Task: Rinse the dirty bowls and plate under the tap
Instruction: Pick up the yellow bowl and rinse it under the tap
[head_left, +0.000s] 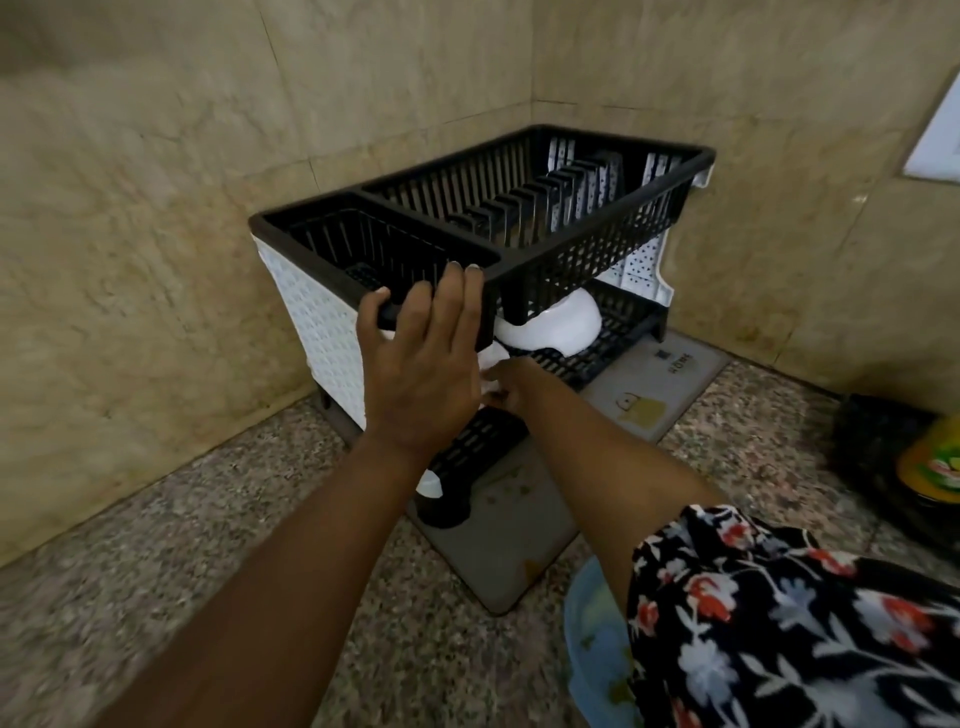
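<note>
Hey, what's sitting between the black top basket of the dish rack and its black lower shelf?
In the head view, a white bowl lies between the black top basket and the black lower shelf, resting on that shelf. The right hand reaches in beside it.

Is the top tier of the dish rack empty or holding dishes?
Empty: the top tier shows only bare black slats and dividers.
</note>
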